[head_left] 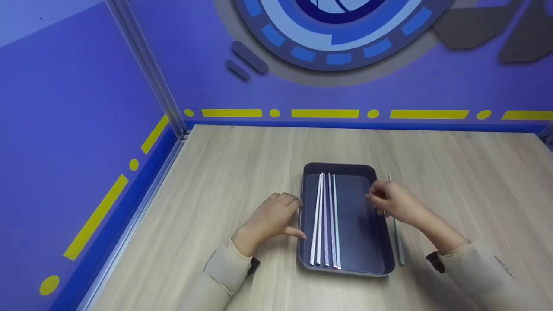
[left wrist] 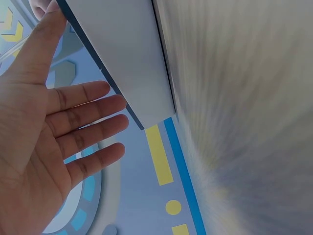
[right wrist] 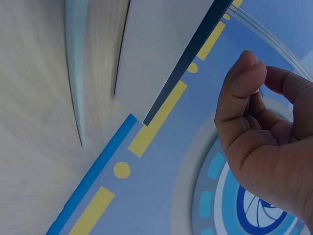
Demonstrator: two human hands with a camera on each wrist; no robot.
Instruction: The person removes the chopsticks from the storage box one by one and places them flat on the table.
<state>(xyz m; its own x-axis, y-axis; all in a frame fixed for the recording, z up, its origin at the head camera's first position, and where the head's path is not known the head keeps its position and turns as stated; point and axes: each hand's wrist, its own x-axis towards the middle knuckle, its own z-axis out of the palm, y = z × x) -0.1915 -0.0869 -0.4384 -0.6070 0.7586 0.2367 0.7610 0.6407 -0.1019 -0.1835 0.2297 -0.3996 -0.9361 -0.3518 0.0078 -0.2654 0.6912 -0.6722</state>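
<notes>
Several slim metallic chopsticks (head_left: 325,224) lie side by side, lengthwise, along the left half of a dark rectangular tray (head_left: 360,246). One more chopstick (head_left: 399,246), pale green and tapered in the right wrist view, rests on the table just right of the tray. My left hand (head_left: 270,218) is at the tray's left side, its fingers extended by the outer wall and its thumb over the rim. Over the right rim is my right hand (head_left: 395,203), fingers curled and thumb tip against the index finger. Nothing shows between those fingertips in the right wrist view.
The tray stands on a light wood-grain table (head_left: 224,172). A blue printed panel (head_left: 198,56) rises along the back edge, and another stands at the left. A metal post (head_left: 147,65) joins them at the corner.
</notes>
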